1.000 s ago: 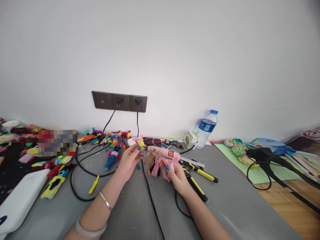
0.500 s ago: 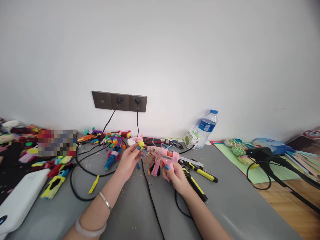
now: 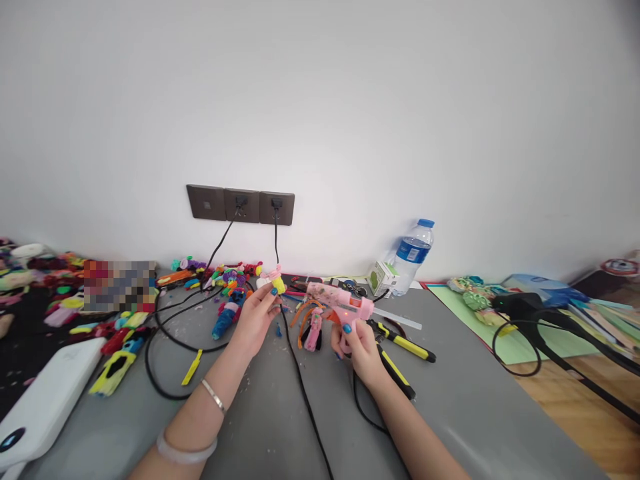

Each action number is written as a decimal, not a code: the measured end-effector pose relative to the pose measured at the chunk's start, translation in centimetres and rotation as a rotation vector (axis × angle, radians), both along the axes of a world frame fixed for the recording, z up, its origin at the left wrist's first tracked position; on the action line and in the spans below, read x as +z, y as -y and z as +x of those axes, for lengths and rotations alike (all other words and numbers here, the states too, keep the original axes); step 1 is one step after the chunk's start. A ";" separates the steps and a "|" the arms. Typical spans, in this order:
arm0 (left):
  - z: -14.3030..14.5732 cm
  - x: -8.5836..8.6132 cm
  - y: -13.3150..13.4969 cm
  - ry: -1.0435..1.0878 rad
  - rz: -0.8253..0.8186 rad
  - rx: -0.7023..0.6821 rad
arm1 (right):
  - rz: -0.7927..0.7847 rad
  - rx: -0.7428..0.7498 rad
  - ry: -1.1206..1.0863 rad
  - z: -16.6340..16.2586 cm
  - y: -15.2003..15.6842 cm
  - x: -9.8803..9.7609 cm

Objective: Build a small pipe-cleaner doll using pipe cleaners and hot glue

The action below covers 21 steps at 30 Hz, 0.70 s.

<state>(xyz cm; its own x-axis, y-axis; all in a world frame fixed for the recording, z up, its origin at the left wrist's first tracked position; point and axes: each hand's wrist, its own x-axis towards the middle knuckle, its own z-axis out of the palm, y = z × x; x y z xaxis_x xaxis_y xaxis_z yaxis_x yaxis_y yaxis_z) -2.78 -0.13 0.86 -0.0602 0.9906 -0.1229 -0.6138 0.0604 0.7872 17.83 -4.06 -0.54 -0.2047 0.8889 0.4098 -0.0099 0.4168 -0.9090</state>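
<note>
My right hand (image 3: 361,348) is wrapped round the handle of a pink glue gun (image 3: 340,301), whose nozzle points left. A clear glue stick (image 3: 399,319) sticks out of its back end. My left hand (image 3: 257,316) pinches a small pink and yellow pipe-cleaner piece (image 3: 278,285) between thumb and fingers. A gap lies between that piece and the nozzle. On the table below the gun is a pink pipe-cleaner figure (image 3: 313,329). Pliers with yellow and black handles (image 3: 407,345) lie beside my right hand.
Black cables (image 3: 300,387) cross the grey table (image 3: 280,440). Several colourful pipe-cleaner figures (image 3: 227,313) and a white power bank (image 3: 53,400) are at the left. A water bottle (image 3: 414,257) and small box (image 3: 383,277) stand by the wall, green paper (image 3: 530,343) at the right.
The glue gun has moved right, away from the pink and yellow piece, in my right hand. My left hand has shifted slightly left and still pinches the piece.
</note>
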 end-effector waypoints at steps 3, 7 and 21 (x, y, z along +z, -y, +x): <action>-0.1 0.0 -0.2 -0.007 0.013 -0.004 | -0.048 -0.085 -0.111 0.4 0.1 1.8; -0.4 -0.2 -0.5 -0.010 0.017 0.013 | -0.128 -0.255 -0.221 2.8 0.9 5.3; -0.1 0.0 -0.3 -0.017 0.016 0.001 | -0.761 -0.763 -0.073 17.5 10.6 -0.1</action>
<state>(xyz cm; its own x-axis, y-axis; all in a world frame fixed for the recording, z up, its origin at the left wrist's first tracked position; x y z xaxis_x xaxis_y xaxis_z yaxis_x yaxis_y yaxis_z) -2.89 0.18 0.81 -0.0633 0.9924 -0.1059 -0.6007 0.0469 0.7981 35.33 -14.65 -0.66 0.5135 0.7979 -0.3156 -0.0515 -0.3385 -0.9396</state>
